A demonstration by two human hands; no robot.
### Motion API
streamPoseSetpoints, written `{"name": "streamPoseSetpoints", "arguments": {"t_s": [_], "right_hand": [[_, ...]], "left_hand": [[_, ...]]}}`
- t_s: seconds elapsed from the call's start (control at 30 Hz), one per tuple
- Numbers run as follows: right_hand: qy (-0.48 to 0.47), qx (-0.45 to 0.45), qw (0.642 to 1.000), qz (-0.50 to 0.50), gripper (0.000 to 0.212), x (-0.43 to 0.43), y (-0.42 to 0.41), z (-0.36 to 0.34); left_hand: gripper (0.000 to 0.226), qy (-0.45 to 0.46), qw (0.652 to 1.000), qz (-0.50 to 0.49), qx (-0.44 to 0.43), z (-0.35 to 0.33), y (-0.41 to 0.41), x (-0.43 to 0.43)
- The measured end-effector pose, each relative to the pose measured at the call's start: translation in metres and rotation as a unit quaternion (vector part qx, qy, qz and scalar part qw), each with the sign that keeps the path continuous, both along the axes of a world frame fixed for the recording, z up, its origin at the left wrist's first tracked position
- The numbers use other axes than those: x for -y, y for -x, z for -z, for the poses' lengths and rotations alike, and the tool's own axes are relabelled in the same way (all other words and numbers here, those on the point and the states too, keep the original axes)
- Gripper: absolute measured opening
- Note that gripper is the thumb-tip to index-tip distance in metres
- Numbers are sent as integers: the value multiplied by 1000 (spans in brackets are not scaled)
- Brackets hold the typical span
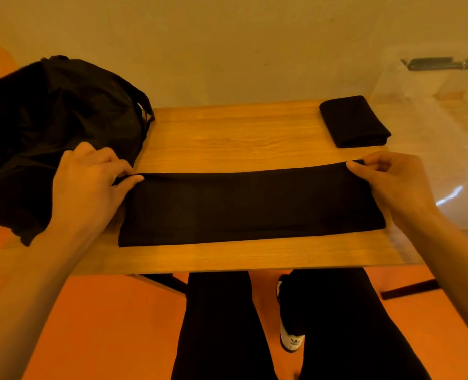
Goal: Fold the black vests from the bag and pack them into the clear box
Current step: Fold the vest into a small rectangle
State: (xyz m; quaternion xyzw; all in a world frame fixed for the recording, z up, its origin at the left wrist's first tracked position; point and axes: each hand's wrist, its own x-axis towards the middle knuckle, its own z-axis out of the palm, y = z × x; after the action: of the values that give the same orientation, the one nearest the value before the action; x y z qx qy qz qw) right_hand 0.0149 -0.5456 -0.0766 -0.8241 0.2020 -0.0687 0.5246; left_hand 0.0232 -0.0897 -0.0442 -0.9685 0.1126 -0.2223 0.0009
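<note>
The black bag slumps on the left end of the counter, its contents lost in darkness. The left hand pinches the far left corner of the vest, a long strip lying mid-counter, and the right hand its far right corner, probably squaring the fold. A folded vest waits behind. The clear box, cropped rightward, barely shows.

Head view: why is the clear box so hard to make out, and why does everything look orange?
Head view: warm, dim light tints the whole scene orange; the clear box shows mainly through white glare streaks on its wall; the half-folded vest and bag lose their creases in darkness.
</note>
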Motion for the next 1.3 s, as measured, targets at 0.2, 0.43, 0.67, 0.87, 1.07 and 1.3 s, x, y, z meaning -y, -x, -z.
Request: {"name": "streamPoseSetpoints", "arguments": {"t_s": [0.2, 0.43, 0.67, 0.87, 1.07, 1.3], "right_hand": [[54, 7, 999, 2, 17, -2, -9, 4], [126, -13, 992, -21, 20, -3, -11, 7], [391, 97, 912, -75, 41, -36, 14, 1], [464, 96, 835, -280, 63, -122, 22, 4], [494, 1, 816, -299, 75, -124, 14, 35], [492, -71, 828, -261, 80, -30, 7, 38]], "left_hand": [[22, -22, 999, -27, -8, 6, -10, 1], [24, -41, 999, -33, -14, 13, -14, 5], [37, 23, 999, 28, -22, 22, 18, 63], [80, -1, 983, 17, -183, 57, 29, 127], [98, 18, 968, -74, -239, 69, 25, 116], [93, 41, 955, -132, -261, 63, 30, 56]]}}
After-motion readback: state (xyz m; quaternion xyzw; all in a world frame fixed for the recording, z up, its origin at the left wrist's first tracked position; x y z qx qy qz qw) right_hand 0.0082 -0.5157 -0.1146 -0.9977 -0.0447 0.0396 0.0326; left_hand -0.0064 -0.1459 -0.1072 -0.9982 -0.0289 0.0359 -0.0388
